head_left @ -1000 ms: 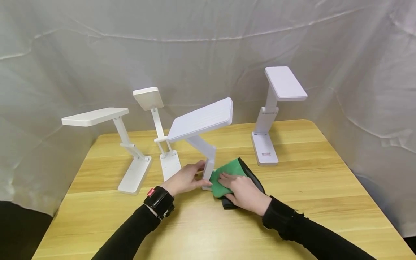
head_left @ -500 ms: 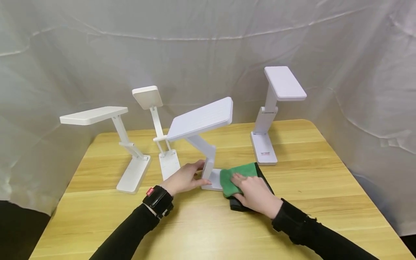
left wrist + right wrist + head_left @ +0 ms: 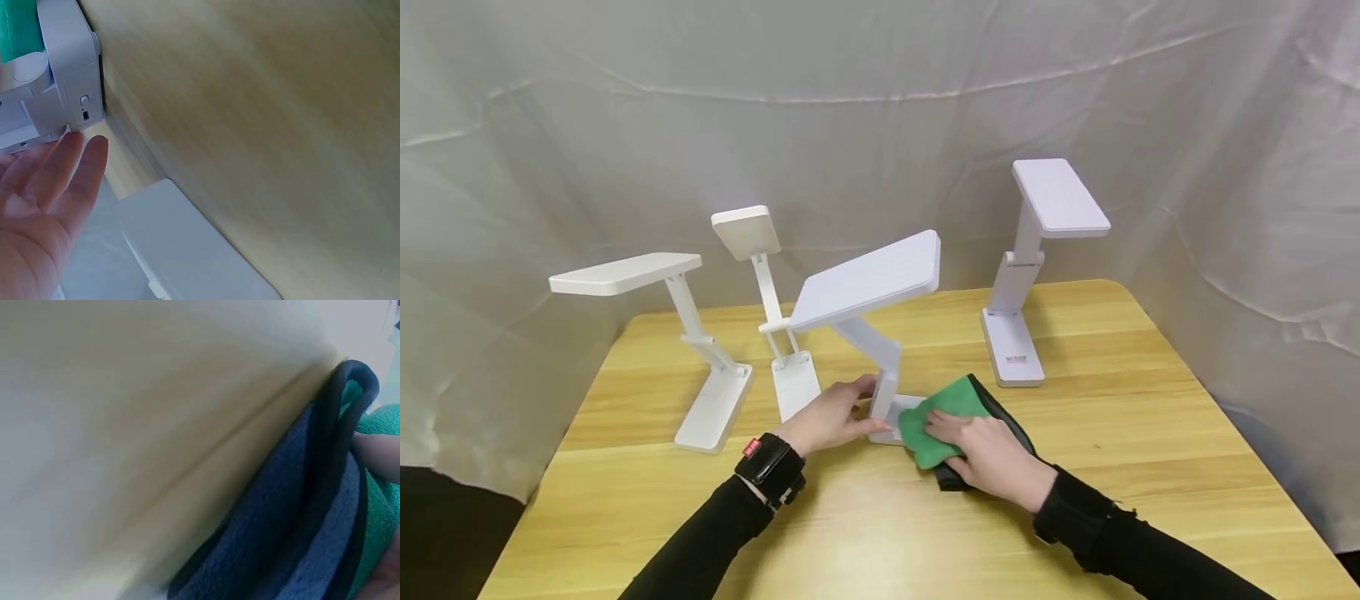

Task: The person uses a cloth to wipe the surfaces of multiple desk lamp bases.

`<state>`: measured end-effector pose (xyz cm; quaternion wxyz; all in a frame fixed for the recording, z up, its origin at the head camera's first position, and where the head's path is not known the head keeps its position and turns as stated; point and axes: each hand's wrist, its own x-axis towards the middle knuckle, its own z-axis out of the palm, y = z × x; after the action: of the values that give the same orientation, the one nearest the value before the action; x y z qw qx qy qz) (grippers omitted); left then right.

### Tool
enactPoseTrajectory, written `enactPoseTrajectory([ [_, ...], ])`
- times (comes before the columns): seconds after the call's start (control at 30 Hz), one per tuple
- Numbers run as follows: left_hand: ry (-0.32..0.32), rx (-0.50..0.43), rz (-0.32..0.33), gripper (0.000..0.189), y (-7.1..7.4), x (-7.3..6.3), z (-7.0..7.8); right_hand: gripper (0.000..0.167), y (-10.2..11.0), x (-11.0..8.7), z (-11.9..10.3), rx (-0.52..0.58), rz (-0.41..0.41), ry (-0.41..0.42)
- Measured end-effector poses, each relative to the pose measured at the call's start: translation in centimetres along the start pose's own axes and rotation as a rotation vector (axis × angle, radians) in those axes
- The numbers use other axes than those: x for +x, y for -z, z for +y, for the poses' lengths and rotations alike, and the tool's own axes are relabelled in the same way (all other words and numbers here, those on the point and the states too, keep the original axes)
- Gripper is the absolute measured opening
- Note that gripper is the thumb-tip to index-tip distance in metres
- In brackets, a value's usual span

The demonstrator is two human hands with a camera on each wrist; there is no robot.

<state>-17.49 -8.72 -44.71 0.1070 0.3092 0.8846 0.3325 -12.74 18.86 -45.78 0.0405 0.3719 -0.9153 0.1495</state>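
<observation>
In the head view a white folding desk lamp (image 3: 868, 279) stands mid-table, its panel tilted up over a hinged arm. My left hand (image 3: 829, 419) holds it low on the arm, thumb on the near side and fingers behind. The left wrist view shows the fingertips of the left hand (image 3: 50, 187) at the corner of the lamp's base (image 3: 78, 81), beside a small button and port. My right hand (image 3: 996, 457) grips a folded cleaning cloth (image 3: 951, 408), green on one side and dark on the other, over the right part of that base. Close up, the cloth (image 3: 269, 519) shows a black-bound edge.
Two more white lamps stand left: one lamp (image 3: 711, 408) with a wide panel, another lamp (image 3: 795, 383) behind it. A further lamp (image 3: 1015, 350) stands back right. The wooden table (image 3: 1150, 467) ends before a grey curtain (image 3: 880, 167).
My right hand and the cloth slid right, uncovering part of the lamp's base, then came slightly back left over it. The left hand has kept its hold on the lamp.
</observation>
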Motion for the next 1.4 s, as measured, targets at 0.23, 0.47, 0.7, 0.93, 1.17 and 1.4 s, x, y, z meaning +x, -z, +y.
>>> enactPoseTrajectory([
  [0.23, 0.008, 0.032, -0.003, 0.065, 0.0, 0.2, -0.1, 0.050, 0.2, -1.1, -0.1, -0.100, 0.068, -0.086],
  [0.47, -0.012, -0.007, 0.018, 0.063, -0.3, -0.2, -0.3, 0.057, -0.4, 2.1, -1.0, -0.014, -0.003, -0.056],
  [0.7, -0.010, 0.000, 0.012, 0.062, -0.4, 0.0, -0.3, 0.050, 0.0, 0.5, -0.4, -0.014, -0.033, 0.001],
  [0.93, -0.016, 0.014, 0.021, 0.060, -0.1, 0.1, -0.2, 0.051, 0.6, -0.7, 0.2, -0.066, 0.008, -0.090],
  [1.17, -0.021, -0.016, 0.021, 0.062, 0.1, -0.1, -0.4, 0.058, -0.4, 2.8, -1.2, -0.050, 0.007, -0.043],
  [1.4, -0.010, -0.017, 0.001, 0.061, 0.1, 0.1, -0.1, 0.050, -0.3, 1.3, -0.6, -0.002, -0.010, 0.033],
])
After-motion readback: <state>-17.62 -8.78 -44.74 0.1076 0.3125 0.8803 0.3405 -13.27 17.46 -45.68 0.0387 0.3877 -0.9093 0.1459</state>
